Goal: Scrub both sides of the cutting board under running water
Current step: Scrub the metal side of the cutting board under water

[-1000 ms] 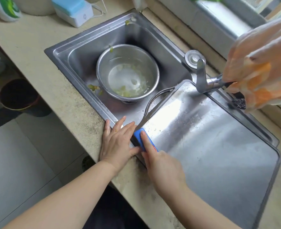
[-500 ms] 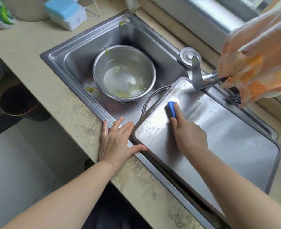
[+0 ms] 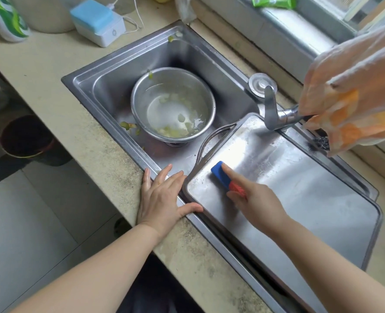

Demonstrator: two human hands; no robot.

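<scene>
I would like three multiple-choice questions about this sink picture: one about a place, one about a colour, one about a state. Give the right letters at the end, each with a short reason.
1. Where does the bowl stand?
A. in the sink basin
B. on the cutting board
C. on the floor

2. Which colours does the scrubber show?
A. green and white
B. blue and red
C. black only

3. How is the left hand?
A. it grips the tap
B. it holds the bowl
C. it rests flat at the sink's front edge beside the cutting board

Answers: 1 A, the bowl sits inside the sink, left of the board. 2 B, blue body with a red end under the right hand. 3 C, its fingers lie straight, thumb by the board's corner.
</scene>
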